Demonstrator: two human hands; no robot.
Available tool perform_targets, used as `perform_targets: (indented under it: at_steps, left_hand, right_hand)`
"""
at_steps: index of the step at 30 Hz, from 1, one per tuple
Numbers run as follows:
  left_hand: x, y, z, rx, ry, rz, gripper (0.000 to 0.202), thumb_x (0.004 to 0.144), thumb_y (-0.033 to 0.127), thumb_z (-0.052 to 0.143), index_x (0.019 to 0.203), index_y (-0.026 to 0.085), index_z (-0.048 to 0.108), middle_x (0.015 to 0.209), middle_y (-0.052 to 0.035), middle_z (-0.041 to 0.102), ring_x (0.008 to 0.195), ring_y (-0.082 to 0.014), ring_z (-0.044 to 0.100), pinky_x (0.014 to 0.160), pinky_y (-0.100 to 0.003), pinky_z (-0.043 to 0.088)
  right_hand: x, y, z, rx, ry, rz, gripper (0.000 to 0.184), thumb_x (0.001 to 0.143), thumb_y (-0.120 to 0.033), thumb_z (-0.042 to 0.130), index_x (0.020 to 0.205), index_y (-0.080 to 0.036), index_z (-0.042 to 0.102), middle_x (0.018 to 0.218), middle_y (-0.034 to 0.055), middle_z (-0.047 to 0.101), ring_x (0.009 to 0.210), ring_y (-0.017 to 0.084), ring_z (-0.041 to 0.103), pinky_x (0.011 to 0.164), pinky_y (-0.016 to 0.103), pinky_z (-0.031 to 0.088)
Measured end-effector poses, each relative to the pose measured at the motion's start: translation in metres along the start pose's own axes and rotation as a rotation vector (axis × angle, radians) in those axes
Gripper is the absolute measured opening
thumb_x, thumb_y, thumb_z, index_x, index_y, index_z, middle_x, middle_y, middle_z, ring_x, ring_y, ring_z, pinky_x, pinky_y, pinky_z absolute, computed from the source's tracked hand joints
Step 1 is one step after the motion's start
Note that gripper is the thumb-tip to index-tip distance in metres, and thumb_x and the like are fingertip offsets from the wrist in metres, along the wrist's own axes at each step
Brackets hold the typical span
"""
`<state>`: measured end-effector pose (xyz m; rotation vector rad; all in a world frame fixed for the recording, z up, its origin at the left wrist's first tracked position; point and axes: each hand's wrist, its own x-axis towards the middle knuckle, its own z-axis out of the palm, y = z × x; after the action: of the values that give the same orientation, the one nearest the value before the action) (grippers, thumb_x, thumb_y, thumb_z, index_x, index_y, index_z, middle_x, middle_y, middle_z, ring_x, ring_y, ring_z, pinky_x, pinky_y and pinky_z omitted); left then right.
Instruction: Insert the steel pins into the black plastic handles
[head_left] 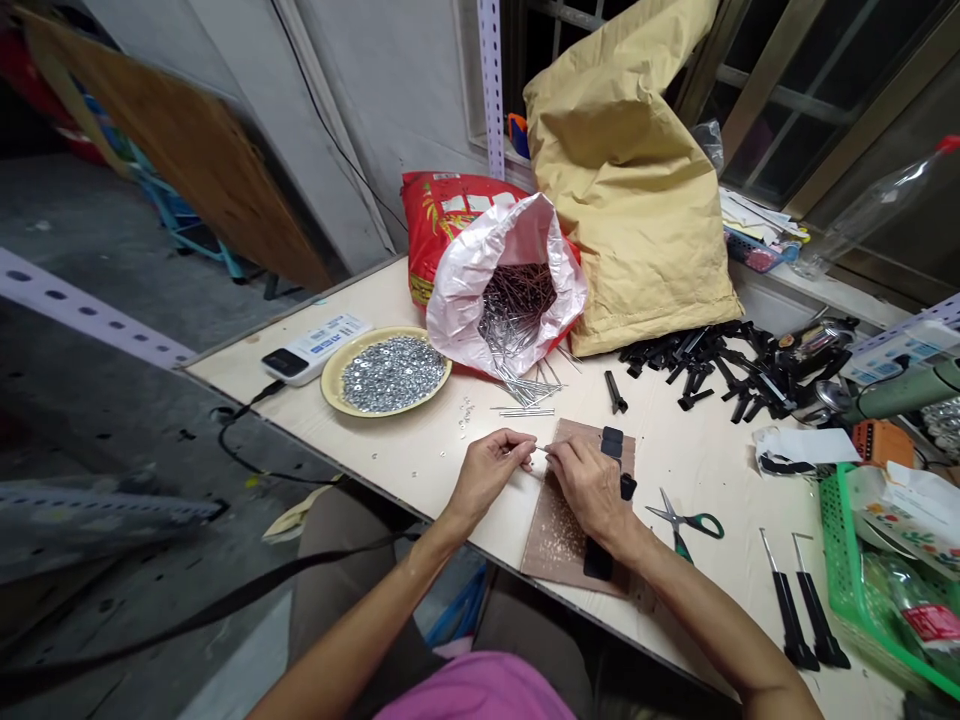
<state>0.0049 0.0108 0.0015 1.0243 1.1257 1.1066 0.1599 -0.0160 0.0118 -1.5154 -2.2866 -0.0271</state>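
My left hand (486,478) and my right hand (589,485) meet over the table, fingertips pinched. A thin metal rod (541,449) spans the small gap between them, gripped from both sides. Whether a small part sits on its end is too small to tell. Beneath my right hand lies a brown board (553,530) with a worn, speckled surface and black pads (612,441) on it. Just beyond my hands, several loose metal rods (526,412) lie by an open red sack (442,225) full of them. To the left, a yellow plate (330,392) holds many small metal washers (394,372).
Green-handled scissors (679,520) lie open right of the board. Two black-handled hooked tools (796,610) rest near a green basket (840,540). Black plastic parts (750,370) are heaped before a large tan paper bag (637,200). A white device (300,362) with a cable sits at the left edge.
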Motion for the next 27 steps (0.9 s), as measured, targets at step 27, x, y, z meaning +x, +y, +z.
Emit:
perform_targets:
  at_steps: [27]
  left_hand:
    - [-0.003, 0.001, 0.014, 0.059, -0.069, -0.029, 0.022, 0.064, 0.034, 0.069, 0.072, 0.014, 0.066, 0.055, 0.0029, 0.062, 0.053, -0.012, 0.058, 0.061, -0.026, 0.046]
  right_hand:
    - [-0.014, 0.01, 0.001, 0.395, 0.004, 0.16, 0.019, 0.093, -0.027, 0.041, 0.09, -0.018, 0.058, 0.083, 0.0055, 0.06, 0.073, 0.016, 0.056, 0.066, 0.027, 0.045]
